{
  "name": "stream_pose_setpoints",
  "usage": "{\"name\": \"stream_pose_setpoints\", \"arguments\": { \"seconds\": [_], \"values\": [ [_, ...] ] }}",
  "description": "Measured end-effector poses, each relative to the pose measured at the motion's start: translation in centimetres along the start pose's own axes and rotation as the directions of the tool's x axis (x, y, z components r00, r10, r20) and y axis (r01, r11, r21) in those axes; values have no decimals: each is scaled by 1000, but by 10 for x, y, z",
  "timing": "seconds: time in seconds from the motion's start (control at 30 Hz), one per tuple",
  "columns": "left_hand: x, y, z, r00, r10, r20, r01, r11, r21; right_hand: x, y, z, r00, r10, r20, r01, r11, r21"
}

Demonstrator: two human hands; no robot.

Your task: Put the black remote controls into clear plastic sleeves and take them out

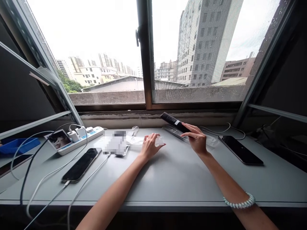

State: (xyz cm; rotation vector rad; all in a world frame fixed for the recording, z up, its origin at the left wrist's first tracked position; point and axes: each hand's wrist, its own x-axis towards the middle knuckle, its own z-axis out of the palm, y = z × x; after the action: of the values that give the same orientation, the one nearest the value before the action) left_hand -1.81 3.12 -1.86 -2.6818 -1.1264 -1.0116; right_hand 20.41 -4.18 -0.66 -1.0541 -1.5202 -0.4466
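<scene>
My right hand (pixel 196 137) is closed on a slim black box (pixel 171 120) with small print and a white label, held tilted above the back of the desk. Beneath it lies a dark flat packet (pixel 171 130) in clear plastic, partly covered by the box and hand. My left hand (pixel 151 145) is over a clear plastic bag (pixel 135 141), fingers bent and thumb spread away from them. The fingertips seem to touch the bag; no firm grip shows. Left of that hand is a blurred-out pale item (pixel 115 143) with a cable running to it.
On the left lie a phone (pixel 81 166) with a charging cable, a white power strip (pixel 81 140) with plugs, a photo card (pixel 58 140) and a blue tray (pixel 19 145). Another phone (pixel 241 150) lies at right on the grey desk (pixel 172 185). Cables loop across the left side.
</scene>
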Motion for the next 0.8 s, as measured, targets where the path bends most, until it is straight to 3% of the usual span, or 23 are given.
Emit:
{"name": "stream_pose_setpoints", "arguments": {
  "seconds": [0.27, 0.5, 0.6, 0.8],
  "values": [
    [-1, 3, -5, 999, 26, 42, -27, 999, 24, 2, -5, 1, 999, 8, 39, -9, 1000, 17],
    [1, 4, -11, 998, 27, 55, -28, 999, 24, 4, -12, 2, 978, 202, -43, -199, 978, 70],
    [1, 5, -11, 998, 33, 52, -34, 999, 34, 3, -13, 5, 935, 346, -76, -333, 932, 143],
    [0, 5, -10, 999, 35, 28, -36, 999, 24, 9, -18, 6, 772, 627, -108, -569, 757, 322]
  ]
}}
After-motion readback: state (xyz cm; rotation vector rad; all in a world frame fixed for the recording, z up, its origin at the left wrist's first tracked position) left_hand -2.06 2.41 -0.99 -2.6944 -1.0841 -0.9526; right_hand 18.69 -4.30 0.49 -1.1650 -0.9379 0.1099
